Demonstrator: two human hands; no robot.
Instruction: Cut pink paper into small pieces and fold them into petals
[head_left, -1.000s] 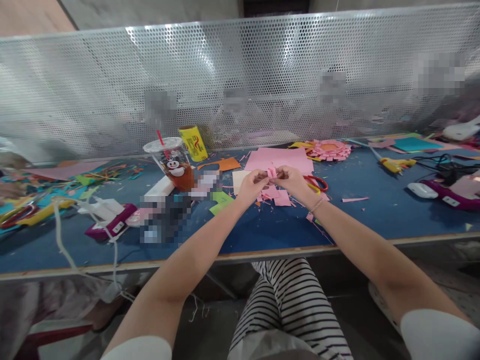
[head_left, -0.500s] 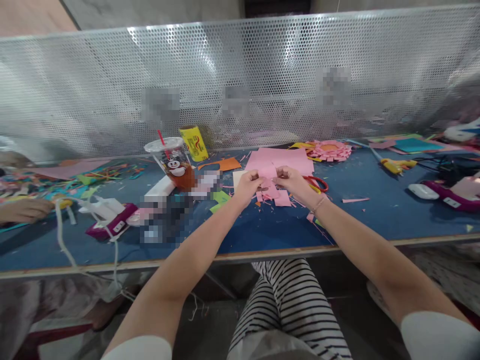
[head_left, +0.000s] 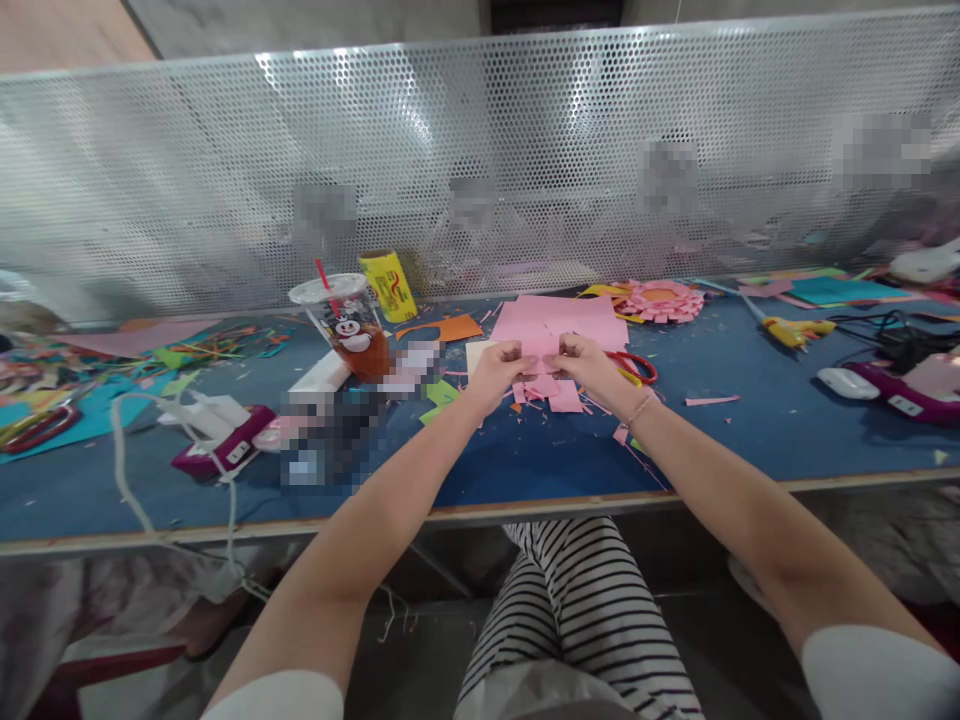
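Between my two hands is a small piece of pink paper (head_left: 538,352). My left hand (head_left: 498,372) pinches its left side, and my right hand (head_left: 581,362) grips the right side. Behind it lies a larger pink sheet (head_left: 574,314). Pink scraps (head_left: 564,397) are scattered on the blue tabletop (head_left: 495,470) just below my fingers. Scissors with red and yellow handles (head_left: 643,370) rest beside my right hand, partly hidden by it. Farther back sits a pink fringed paper rosette (head_left: 664,300).
A cup of brown drink (head_left: 358,335) with a red straw and a yellow packet (head_left: 388,286) stand left. Purple power strips (head_left: 225,445) with white cords lie left and right. A yellow glue gun (head_left: 791,330) lies right. A perforated metal panel (head_left: 480,150) borders the table's back.
The small pink paper between my fingers sits slightly lower and flatter. At the far left, another person's hand has left the table, exposing scissors on blue paper.
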